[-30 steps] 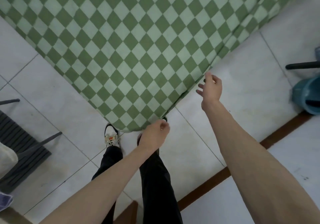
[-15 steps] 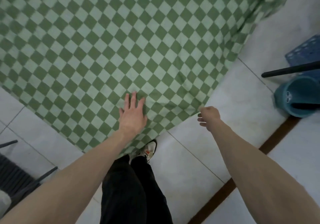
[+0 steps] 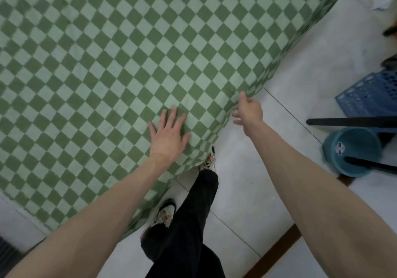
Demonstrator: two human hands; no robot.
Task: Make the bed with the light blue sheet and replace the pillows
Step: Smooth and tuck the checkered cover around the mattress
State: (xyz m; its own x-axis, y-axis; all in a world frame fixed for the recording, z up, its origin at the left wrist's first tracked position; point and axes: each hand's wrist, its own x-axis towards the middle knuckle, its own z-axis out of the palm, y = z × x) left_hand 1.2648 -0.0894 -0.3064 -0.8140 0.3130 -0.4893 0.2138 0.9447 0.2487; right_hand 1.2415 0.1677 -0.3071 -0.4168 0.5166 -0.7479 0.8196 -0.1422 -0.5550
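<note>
On the bed, near its closest corner, the left hand (image 3: 169, 133) lies flat with fingers spread wide, pressing the checked green sheet (image 3: 129, 58) that covers the whole top; no light blue sheet and no pillows show in this view, so where they lie cannot be told. Just beside that corner, along the bed's right-hand edge, the right hand (image 3: 249, 111) reaches to the hanging hem with fingers loosely extended; it touches or nearly touches the cloth, and whether it already pinches a fold is hard to say, though it seems to hold nothing firmly. The sheet looks thin, soft and light, likely to slide and wrinkle rather than resist, so it should handle best taken at the hem or the corner, with one palm anchoring the top while the other draws the edge. Beside the bed's right edge the tiled floor (image 3: 279, 153) carries a teal bucket (image 3: 352, 151) with a dark handle across it and, beyond it, a blue crate (image 3: 371, 97); both stand well apart from the corner but narrow the walkway. The person's legs and shoes (image 3: 165, 213) stand right against the corner, under the overhang.
</note>
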